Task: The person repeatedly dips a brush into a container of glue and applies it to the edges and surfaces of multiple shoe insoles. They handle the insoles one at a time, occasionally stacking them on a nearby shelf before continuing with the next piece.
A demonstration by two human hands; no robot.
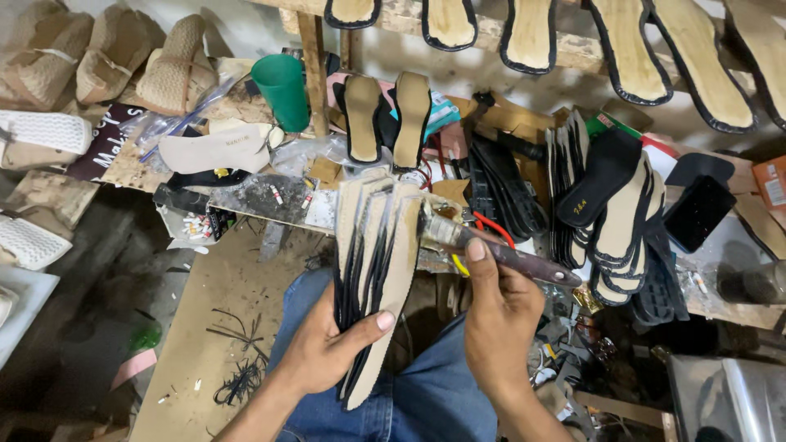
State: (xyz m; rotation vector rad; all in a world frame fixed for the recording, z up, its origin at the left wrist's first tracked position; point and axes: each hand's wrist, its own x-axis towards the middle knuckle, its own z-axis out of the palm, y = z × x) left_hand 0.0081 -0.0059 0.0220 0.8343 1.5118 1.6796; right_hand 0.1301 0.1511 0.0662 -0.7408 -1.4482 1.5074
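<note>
Your left hand point(327, 344) is wrapped around a fanned stack of insoles point(378, 262), thumb pressed across the front one, fingers closed behind the bundle, which stands upright over your lap. Your right hand point(499, 315) grips a brush point(491, 245) by its dark handle, fingers shut tight, thumb along the top, bristles touching the upper edge of the front insole. Just beyond, the cluttered desk point(270, 200) carries a green cup point(282, 90), a pair of insoles point(385, 115) leaning upright, and a pile of black-edged soles point(614, 221) off to the right.
</note>
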